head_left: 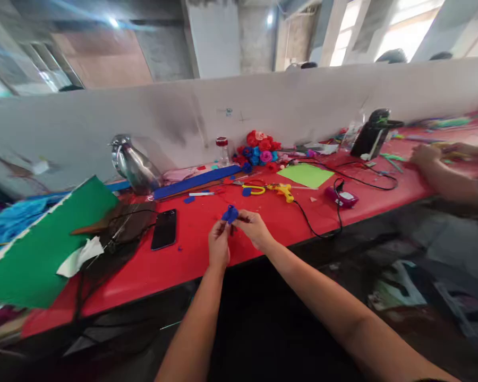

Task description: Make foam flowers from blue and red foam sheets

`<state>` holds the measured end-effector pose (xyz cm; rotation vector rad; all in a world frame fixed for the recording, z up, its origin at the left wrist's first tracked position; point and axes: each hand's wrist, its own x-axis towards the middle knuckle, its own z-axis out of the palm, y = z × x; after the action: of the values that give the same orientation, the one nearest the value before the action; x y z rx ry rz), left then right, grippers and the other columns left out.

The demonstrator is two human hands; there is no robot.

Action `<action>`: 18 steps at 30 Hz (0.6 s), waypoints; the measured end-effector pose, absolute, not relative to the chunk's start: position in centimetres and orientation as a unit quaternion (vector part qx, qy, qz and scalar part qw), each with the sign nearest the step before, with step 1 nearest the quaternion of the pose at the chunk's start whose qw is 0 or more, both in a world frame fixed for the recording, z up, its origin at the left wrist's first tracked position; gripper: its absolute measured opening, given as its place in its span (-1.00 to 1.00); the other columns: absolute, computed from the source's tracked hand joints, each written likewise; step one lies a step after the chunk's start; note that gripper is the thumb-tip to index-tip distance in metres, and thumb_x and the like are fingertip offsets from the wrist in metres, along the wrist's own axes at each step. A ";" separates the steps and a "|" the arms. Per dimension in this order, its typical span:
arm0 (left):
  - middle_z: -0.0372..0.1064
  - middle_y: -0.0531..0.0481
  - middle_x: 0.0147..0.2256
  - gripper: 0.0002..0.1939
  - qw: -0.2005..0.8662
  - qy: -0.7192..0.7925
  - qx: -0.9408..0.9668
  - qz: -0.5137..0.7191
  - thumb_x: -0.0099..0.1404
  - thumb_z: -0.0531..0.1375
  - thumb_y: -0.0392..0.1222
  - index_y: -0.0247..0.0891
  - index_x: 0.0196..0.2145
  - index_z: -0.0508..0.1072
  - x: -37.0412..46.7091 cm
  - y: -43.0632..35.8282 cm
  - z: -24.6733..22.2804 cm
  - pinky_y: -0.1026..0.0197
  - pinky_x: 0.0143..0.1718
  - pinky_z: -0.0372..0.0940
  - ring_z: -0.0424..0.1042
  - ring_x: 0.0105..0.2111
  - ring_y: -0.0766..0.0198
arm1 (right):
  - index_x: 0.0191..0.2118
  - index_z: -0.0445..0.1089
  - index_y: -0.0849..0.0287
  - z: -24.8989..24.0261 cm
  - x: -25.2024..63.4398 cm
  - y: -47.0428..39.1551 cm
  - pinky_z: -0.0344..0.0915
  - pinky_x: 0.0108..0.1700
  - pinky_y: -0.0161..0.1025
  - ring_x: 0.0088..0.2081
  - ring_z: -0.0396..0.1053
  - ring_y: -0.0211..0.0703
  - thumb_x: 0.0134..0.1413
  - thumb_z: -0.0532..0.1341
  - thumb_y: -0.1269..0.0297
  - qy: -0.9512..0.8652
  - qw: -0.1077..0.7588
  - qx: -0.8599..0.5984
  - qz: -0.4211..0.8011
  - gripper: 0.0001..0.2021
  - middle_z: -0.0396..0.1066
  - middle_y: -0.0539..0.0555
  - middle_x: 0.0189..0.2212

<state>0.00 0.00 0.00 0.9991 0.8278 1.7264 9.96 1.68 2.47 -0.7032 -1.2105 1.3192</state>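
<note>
Blue piece [230, 214] over the tabletop [197, 233] near its front edge, fingers of left hand [219, 241] and right hand [256, 229] pinching it, yellow glue gun [282, 191] farther back, dark phone [164, 229] to the left, colourful flower bunch [261, 151] by the back edge

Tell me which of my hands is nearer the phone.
Left. Your left hand is to the right of the phone, red tabletop between them; your right hand is farther right.

No words can be read: the small marks [229, 112] on the far white wall [302, 98] are not clear enough.
</note>
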 end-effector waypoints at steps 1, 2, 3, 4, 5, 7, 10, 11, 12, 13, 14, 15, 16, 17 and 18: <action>0.28 0.11 -0.61 -0.71 0.471 0.338 0.410 0.704 0.00 0.35 -0.01 -0.27 -0.54 0.42 0.0 0.0 0.0 0.32 -0.46 0.09 0.20 -0.55 0.40 | -0.50 0.44 0.20 2.4 10.0 1.7 0.19 -0.43 -0.31 -0.56 0.24 -0.31 -0.22 0.28 0.31 -0.515 0.573 -0.301 0.563 -0.92 0.33 -0.07 -0.62; 0.28 0.11 -0.61 -0.72 0.472 0.338 0.412 0.702 0.00 0.34 -0.01 -0.27 -0.54 0.42 0.0 0.1 -0.1 0.31 -0.46 0.10 0.20 -0.55 0.40 | -0.50 0.44 0.20 2.4 10.1 1.8 0.19 -0.43 -0.31 -0.55 0.25 -0.31 -0.22 0.29 0.31 -0.514 0.573 -0.301 0.563 -0.91 0.33 -0.06 -0.62; 0.28 0.10 -0.61 -0.72 0.472 0.339 0.414 0.701 0.01 0.34 -0.01 -0.27 -0.54 0.42 0.0 0.1 -0.1 0.31 -0.45 0.10 0.21 -0.55 0.39 | -0.50 0.44 0.19 2.3 10.2 1.8 0.19 -0.43 -0.30 -0.55 0.25 -0.30 -0.22 0.29 0.30 -0.513 0.574 -0.302 0.563 -0.91 0.34 -0.06 -0.61; 0.28 0.10 -0.61 -0.73 0.472 0.339 0.416 0.699 0.01 0.34 -0.02 -0.27 -0.54 0.42 0.0 0.1 -0.1 0.30 -0.45 0.11 0.21 -0.55 0.39 | -0.49 0.45 0.19 2.3 10.2 1.8 0.19 -0.43 -0.30 -0.54 0.25 -0.30 -0.22 0.29 0.30 -0.512 0.574 -0.301 0.563 -0.91 0.34 -0.06 -0.61; 0.28 0.10 -0.61 -0.73 0.473 0.340 0.418 0.698 0.01 0.34 -0.02 -0.27 -0.54 0.43 0.0 0.1 -0.2 0.30 -0.44 0.12 0.22 -0.54 0.39 | -0.49 0.45 0.19 2.2 10.3 1.8 0.20 -0.43 -0.30 -0.54 0.25 -0.30 -0.22 0.30 0.30 -0.511 0.575 -0.301 0.564 -0.91 0.35 -0.06 -0.61; 0.28 0.10 -0.60 -0.75 0.474 0.341 0.420 0.694 0.02 0.33 -0.04 -0.27 -0.54 0.44 0.0 0.1 -0.2 0.29 -0.43 0.12 0.22 -0.54 0.39 | -0.48 0.45 0.19 2.2 10.4 1.7 0.20 -0.42 -0.30 -0.54 0.26 -0.30 -0.20 0.31 0.30 -0.511 0.576 -0.298 0.565 -0.91 0.35 -0.06 -0.61; 0.29 0.10 -0.60 -0.77 0.481 0.337 0.418 0.692 0.01 0.34 -0.06 -0.27 -0.53 0.45 0.0 0.1 -0.2 0.29 -0.42 0.13 0.22 -0.54 0.39 | -0.45 0.47 0.19 2.5 10.5 1.5 0.21 -0.41 -0.30 -0.54 0.27 -0.30 -0.18 0.31 0.29 -0.513 0.573 -0.293 0.568 -0.89 0.36 -0.05 -0.60; 0.29 0.10 -0.60 -0.78 0.484 0.336 0.417 0.692 0.01 0.34 -0.06 -0.26 -0.53 0.46 0.0 0.1 -0.1 0.29 -0.41 0.13 0.23 -0.54 0.38 | -0.45 0.47 0.19 2.6 10.5 1.5 0.21 -0.41 -0.30 -0.54 0.27 -0.30 -0.18 0.31 0.29 -0.515 0.572 -0.292 0.568 -0.89 0.36 -0.05 -0.59; 0.29 0.10 -0.60 -0.78 0.486 0.335 0.416 0.692 0.01 0.34 -0.07 -0.26 -0.53 0.46 0.0 0.1 -0.1 0.29 -0.41 0.13 0.23 -0.53 0.38 | -0.45 0.47 0.19 2.7 10.6 1.4 0.22 -0.41 -0.30 -0.54 0.28 -0.30 -0.18 0.31 0.29 -0.516 0.571 -0.292 0.568 -0.89 0.36 -0.05 -0.60; 0.30 0.10 -0.60 -0.79 0.488 0.335 0.414 0.692 0.01 0.34 -0.08 -0.26 -0.53 0.46 0.0 0.1 -0.1 0.29 -0.41 0.13 0.23 -0.53 0.38 | -0.45 0.47 0.19 2.8 10.7 1.3 0.22 -0.40 -0.30 -0.54 0.28 -0.30 -0.18 0.32 0.29 -0.518 0.571 -0.291 0.567 -0.90 0.37 -0.05 -0.60; 0.30 0.09 -0.60 -0.79 0.489 0.336 0.413 0.691 0.00 0.34 -0.08 -0.27 -0.53 0.46 0.0 0.1 -0.1 0.29 -0.40 0.13 0.24 -0.53 0.38 | -0.45 0.47 0.19 2.9 10.7 1.3 0.22 -0.41 -0.31 -0.54 0.28 -0.31 -0.18 0.32 0.29 -0.518 0.571 -0.291 0.566 -0.89 0.37 -0.06 -0.60; 0.30 0.09 -0.60 -0.79 0.490 0.336 0.412 0.691 0.00 0.34 -0.09 -0.27 -0.54 0.45 0.0 0.1 -0.1 0.28 -0.40 0.13 0.24 -0.52 0.38 | -0.45 0.47 0.19 3.0 10.7 1.2 0.21 -0.41 -0.31 -0.54 0.28 -0.31 -0.18 0.32 0.29 -0.519 0.572 -0.290 0.565 -0.89 0.37 -0.06 -0.60; 0.31 0.09 -0.60 -0.79 0.491 0.337 0.410 0.691 0.00 0.35 -0.09 -0.27 -0.54 0.45 0.0 0.1 -0.1 0.28 -0.40 0.14 0.24 -0.52 0.38 | -0.44 0.47 0.19 3.1 10.8 1.2 0.21 -0.41 -0.31 -0.55 0.28 -0.31 -0.17 0.32 0.28 -0.520 0.572 -0.288 0.565 -0.89 0.36 -0.06 -0.60; 0.31 0.09 -0.60 -0.79 0.492 0.337 0.409 0.691 -0.01 0.35 -0.09 -0.27 -0.54 0.45 0.0 0.1 -0.1 0.28 -0.40 0.14 0.24 -0.52 0.38 | -0.44 0.47 0.19 3.2 10.8 1.2 0.21 -0.42 -0.32 -0.55 0.28 -0.32 -0.17 0.32 0.28 -0.521 0.572 -0.288 0.565 -0.88 0.36 -0.06 -0.60; 0.31 0.09 -0.60 -0.79 0.494 0.337 0.408 0.690 -0.01 0.35 -0.09 -0.27 -0.54 0.45 0.0 0.1 -0.1 0.28 -0.40 0.13 0.24 -0.52 0.38 | -0.43 0.48 0.19 3.2 10.8 1.1 0.21 -0.42 -0.32 -0.55 0.27 -0.32 -0.17 0.32 0.27 -0.521 0.572 -0.286 0.565 -0.88 0.36 -0.06 -0.60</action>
<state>-0.05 0.07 -0.08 0.9890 0.8163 1.6744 10.84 1.14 3.20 -0.6712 -1.2227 1.3238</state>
